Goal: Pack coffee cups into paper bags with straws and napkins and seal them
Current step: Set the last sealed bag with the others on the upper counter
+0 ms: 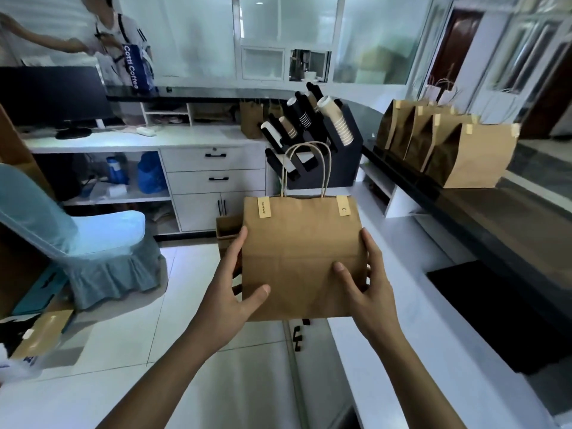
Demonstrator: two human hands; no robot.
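A brown paper bag (301,243) with twisted paper handles is held upright in the air in front of me. Two pale stickers fold over its closed top edge. My left hand (235,292) grips the bag's lower left side, thumb across the front. My right hand (368,283) grips its lower right side, thumb on the front too. Several sealed brown bags (445,147) stand in a row on the dark raised counter at the right. What the held bag contains is hidden.
A black rack of stacked paper cups (318,131) stands at the counter's corner. The white worktop (411,305) runs along my right with a black mat (501,311) on it. A covered chair (93,239) is left; another person (117,35) stands beyond the far counter.
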